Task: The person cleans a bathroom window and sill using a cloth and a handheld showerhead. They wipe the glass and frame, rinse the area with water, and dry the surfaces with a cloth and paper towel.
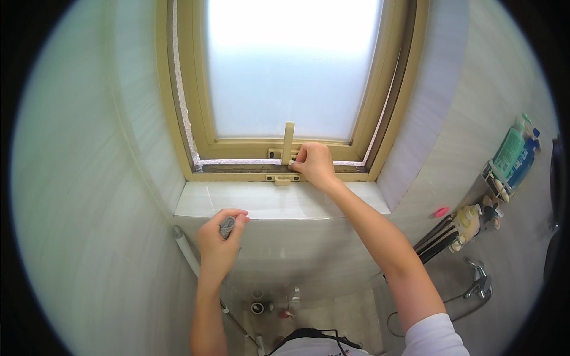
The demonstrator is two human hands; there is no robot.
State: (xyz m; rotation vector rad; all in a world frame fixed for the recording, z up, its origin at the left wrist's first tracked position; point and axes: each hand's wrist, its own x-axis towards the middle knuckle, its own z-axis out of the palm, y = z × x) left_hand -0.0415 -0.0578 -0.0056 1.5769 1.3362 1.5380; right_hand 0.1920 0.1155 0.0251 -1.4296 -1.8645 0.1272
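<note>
A frosted window (291, 77) in a tan metal frame stands slightly ajar in front of me, with thin gaps along its sides and bottom. My right hand (314, 165) reaches to the bottom rail, its fingers pinched beside the foot of the upright window handle (288, 139). Something small and whitish shows at those fingertips, too little to name. Below the handle, a tan latch catch (282, 179) is fixed to the lower frame. My left hand (219, 240) is raised left of the sill, its fingers curled around a folded grey cloth (227, 226).
The white tiled sill (285, 200) juts out under the window. On the right wall hang a rack with a green pump bottle (510, 148) and a blue bottle (525, 160), and a tap (477, 279) with a hose. A pole (189, 252) leans at the left.
</note>
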